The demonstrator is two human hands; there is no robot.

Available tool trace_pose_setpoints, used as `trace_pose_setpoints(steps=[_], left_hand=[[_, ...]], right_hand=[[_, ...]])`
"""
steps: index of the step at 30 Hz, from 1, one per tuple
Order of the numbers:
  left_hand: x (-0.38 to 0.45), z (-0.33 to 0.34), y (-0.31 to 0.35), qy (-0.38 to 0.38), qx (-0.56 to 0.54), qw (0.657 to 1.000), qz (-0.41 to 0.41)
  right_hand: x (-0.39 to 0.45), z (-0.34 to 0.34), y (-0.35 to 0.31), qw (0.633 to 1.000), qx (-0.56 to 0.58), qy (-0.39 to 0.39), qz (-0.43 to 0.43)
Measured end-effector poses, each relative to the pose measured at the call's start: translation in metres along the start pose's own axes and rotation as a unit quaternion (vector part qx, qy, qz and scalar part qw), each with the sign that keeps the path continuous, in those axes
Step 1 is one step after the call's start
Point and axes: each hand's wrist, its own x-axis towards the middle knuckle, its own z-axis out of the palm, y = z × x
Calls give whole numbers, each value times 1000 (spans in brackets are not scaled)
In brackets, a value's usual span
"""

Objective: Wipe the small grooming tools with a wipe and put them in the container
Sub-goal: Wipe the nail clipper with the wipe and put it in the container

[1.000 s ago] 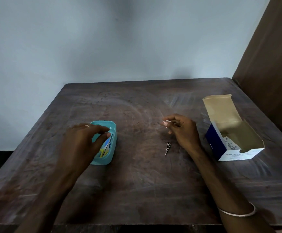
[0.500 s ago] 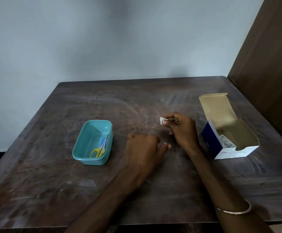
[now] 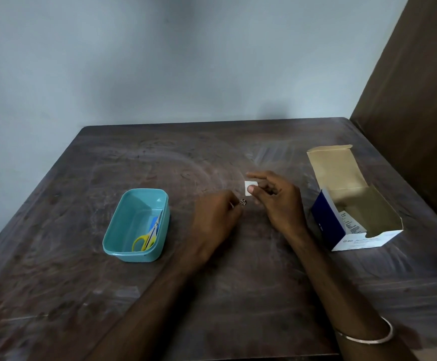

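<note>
My left hand is closed on a small metal grooming tool; only its tip shows past my fingers, a little above the table. My right hand pinches a small white square wipe between thumb and fingers, just right of and above the tool. The two hands are close together at the table's middle. A teal plastic container stands to the left, with yellow-handled scissors and a blue item inside it.
An open blue and white cardboard box stands at the right, its flap raised. The dark wooden table meets a pale wall at the back and a brown panel at the right.
My left hand left the teal container, crossed to the middle and picked the metal tool up off the table. My right hand unfolded the wipe and held its place.
</note>
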Motion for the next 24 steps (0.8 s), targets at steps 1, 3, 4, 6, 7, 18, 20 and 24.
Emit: trace_pose_setpoints(steps=[1, 3, 4, 6, 7, 18, 20, 24], left_hand=[[4, -1, -4, 3, -25, 1000, -1], [10, -1, -12, 10, -77, 997, 2], [11, 1, -17, 17, -109, 994, 2], [10, 4, -22, 27, -179, 983, -6], [9, 5, -22, 31, -221, 975, -12], [4, -2, -21, 68, -510, 854, -76], [6, -1, -22, 70, -523, 845, -85], [10, 1, -25, 66, -549, 824, -120]], right_hand=[[0, 0, 0, 1000, -1, -2, -10], [-1, 1, 1, 999, -21, -5, -33], [-1, 1, 2, 999, -31, -8, -39], [0, 2, 4, 998, -44, -17, -40], [0, 2, 4, 998, -49, -24, -41], [-5, 7, 0, 996, -25, -73, -55], [-4, 8, 2, 996, -19, -70, -46], [-4, 8, -2, 997, 52, -51, 11]])
